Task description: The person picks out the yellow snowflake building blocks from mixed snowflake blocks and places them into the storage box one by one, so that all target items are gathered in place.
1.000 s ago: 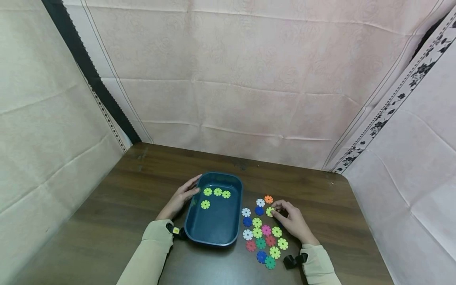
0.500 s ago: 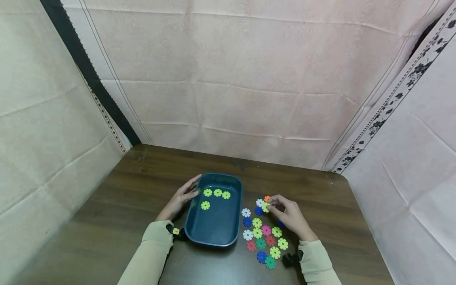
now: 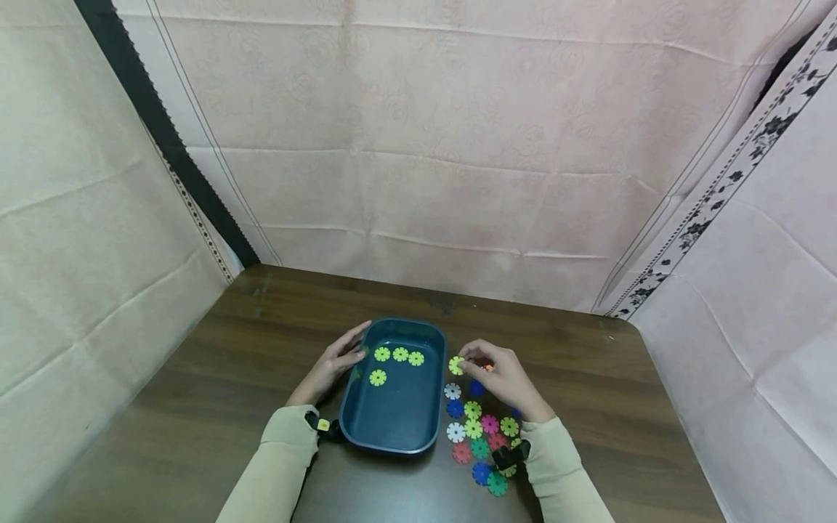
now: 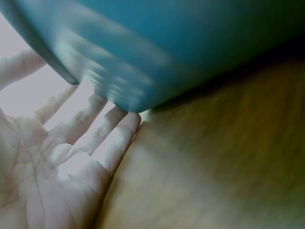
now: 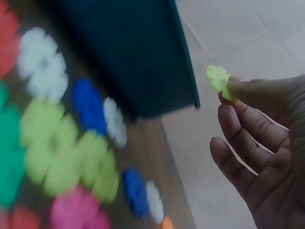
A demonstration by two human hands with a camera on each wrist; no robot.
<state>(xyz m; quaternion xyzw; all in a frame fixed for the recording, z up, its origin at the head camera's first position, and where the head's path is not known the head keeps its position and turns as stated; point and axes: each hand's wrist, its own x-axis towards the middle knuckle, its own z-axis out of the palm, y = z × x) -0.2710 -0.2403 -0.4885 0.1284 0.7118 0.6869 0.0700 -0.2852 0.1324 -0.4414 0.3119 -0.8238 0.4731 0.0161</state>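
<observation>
Cloth, pale and creased, hangs behind the brown wooden desk and along both sides, with a black floral border on the right-hand panel. On the desk sits a teal tray, rectangular with rounded corners. Light sleeves reach in from the near side, a black wrist device at each cuff. The left hand rests at the tray's left side, its grip uncurled: fairly straight fingers touch the outer wall, thumb at the rim. The right hand is raised, its grip a pinch of thumb and index finger. To the tray's right lies a group of flower-shaped discs in yellow-green, blue, white, red, green, pink and orange, some partly hidden by the right hand and sleeve. Inside the tray lie four yellow-green discs, three in a row and one nearer the person. Smallest is the pinched yellow-green disc, held above the desk, just outside the tray's right rim.
</observation>
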